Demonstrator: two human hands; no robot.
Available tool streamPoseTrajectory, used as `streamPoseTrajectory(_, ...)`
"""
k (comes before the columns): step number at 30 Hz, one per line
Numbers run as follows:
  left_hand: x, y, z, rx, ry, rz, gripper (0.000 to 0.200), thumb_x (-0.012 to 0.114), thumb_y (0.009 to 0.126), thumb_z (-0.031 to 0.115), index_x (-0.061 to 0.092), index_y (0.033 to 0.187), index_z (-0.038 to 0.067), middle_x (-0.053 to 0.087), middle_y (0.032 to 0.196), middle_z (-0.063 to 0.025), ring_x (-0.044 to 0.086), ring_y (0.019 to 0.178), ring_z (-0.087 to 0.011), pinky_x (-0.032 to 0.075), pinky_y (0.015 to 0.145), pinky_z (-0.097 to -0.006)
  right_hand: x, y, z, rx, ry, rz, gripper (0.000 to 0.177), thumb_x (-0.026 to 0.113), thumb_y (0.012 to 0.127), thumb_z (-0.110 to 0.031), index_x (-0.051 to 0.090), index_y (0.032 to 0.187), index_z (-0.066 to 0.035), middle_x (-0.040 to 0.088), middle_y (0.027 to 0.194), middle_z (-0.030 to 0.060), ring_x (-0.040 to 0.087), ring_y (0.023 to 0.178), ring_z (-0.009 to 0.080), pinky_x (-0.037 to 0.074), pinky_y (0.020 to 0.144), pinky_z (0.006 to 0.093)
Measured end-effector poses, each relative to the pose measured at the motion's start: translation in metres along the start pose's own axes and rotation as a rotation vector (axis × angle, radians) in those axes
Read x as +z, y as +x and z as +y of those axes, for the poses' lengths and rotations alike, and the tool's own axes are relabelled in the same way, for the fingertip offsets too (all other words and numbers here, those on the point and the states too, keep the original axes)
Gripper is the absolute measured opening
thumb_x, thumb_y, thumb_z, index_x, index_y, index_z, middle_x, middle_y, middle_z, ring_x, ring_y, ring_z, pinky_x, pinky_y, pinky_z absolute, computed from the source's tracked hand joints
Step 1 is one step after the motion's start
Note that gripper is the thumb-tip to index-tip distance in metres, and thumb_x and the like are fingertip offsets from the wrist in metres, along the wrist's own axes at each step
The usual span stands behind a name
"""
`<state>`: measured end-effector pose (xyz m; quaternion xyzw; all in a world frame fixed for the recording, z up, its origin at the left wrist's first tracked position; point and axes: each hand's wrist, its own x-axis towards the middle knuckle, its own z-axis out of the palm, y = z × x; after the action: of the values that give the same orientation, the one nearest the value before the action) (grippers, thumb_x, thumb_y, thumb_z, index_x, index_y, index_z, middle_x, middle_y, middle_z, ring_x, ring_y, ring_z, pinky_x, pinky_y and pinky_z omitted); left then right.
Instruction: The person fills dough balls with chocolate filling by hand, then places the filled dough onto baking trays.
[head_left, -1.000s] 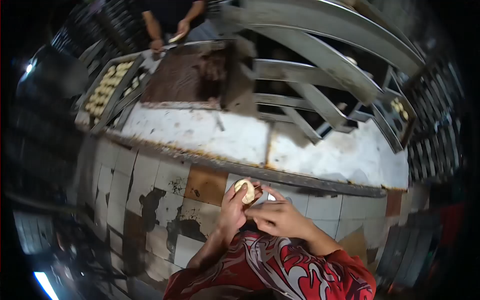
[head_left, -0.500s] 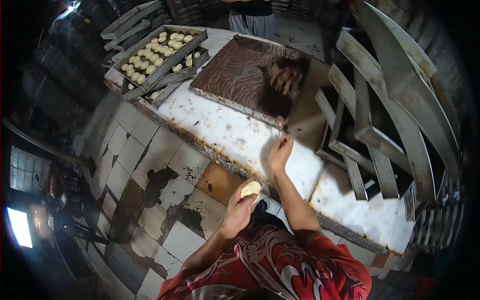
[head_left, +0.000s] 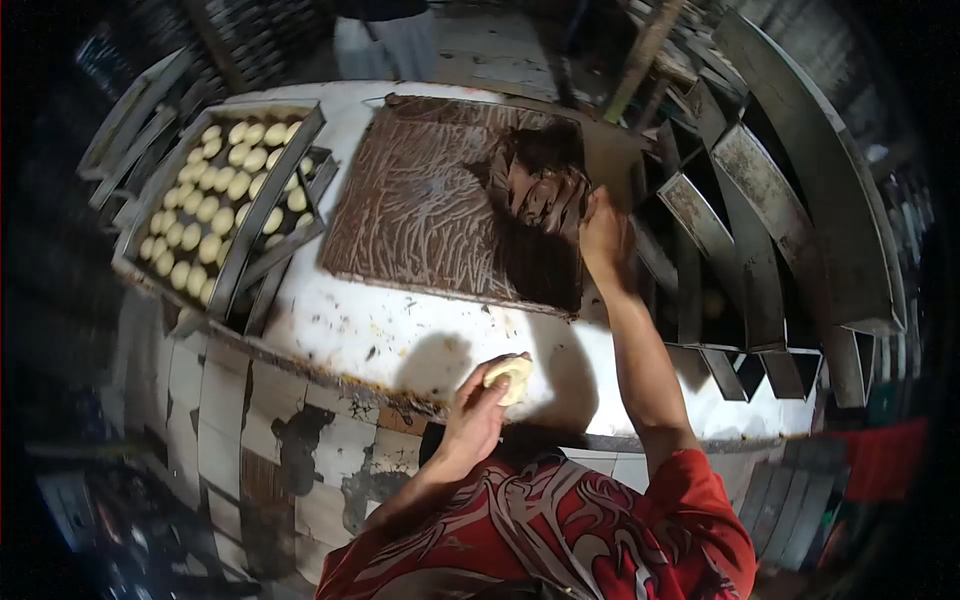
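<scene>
A flattened piece of pale dough (head_left: 514,379) rests in my left hand (head_left: 474,420), whose fingers and thumb close around it above the table's near edge. Farther out, my right hand (head_left: 607,240) reaches to the right side of a dark brown mound of paste (head_left: 543,190). Its fingers are curled together at the paste, and whatever they pinch is hidden. The mound lies on a wide board smeared with brown paste (head_left: 410,205), which carries streaky marks.
On the left, a metal tray (head_left: 262,215) of dough balls (head_left: 207,209) sits across another tray. Stacked metal trays (head_left: 770,190) crowd the right side. All stand on a white table (head_left: 330,320). Another person (head_left: 385,45) stands beyond it.
My right hand has moved forward from the board's near corner to the paste mound. My left hand, with the dough, now appears over the table edge. The view has shifted.
</scene>
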<state>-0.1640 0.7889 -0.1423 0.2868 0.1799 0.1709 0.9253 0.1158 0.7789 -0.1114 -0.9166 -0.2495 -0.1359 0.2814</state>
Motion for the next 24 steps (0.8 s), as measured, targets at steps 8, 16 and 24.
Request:
streamPoseTrajectory(8,-0.048,0.047,0.079,-0.012,-0.011,0.037,0.045,0.037,0.095,0.023,0.041,0.126,-0.009,0.046,0.131,-0.0171,0.041,0.124,-0.0239,0.026,0.107,-0.0347,0.017,-0.077,0.001,-0.005,0.079,-0.34,0.012,0.054,0.087,-0.013,0.054,0.084,-0.001,0.058,0.069,0.0171,0.057,0.063,0.0275,0.044,0.058,0.0373)
streamPoseTrajectory(16,-0.032,0.095,0.105,-0.136,-0.393,-0.076,0.043,0.04,0.092,0.026,0.043,0.123,-0.004,0.051,0.122,-0.015,0.048,0.114,-0.0258,0.034,0.103,-0.0372,-0.065,-0.101,-0.091,0.197,1.011,-0.524,0.011,0.057,0.09,-0.011,0.053,0.085,-0.002,0.056,0.073,0.0008,0.049,0.068,0.0068,0.042,0.061,0.0245)
streamPoseTrajectory(24,0.005,0.056,0.127,-0.067,-0.549,-0.149,0.046,0.044,0.081,0.012,0.044,0.12,-0.011,0.052,0.12,-0.0223,0.048,0.114,-0.0332,0.035,0.104,-0.0456,-0.012,-0.144,0.001,-0.531,0.474,0.049,0.028,0.056,0.065,0.017,0.055,0.089,0.002,0.052,0.081,0.0135,0.052,0.072,0.028,0.045,0.064,0.0342)
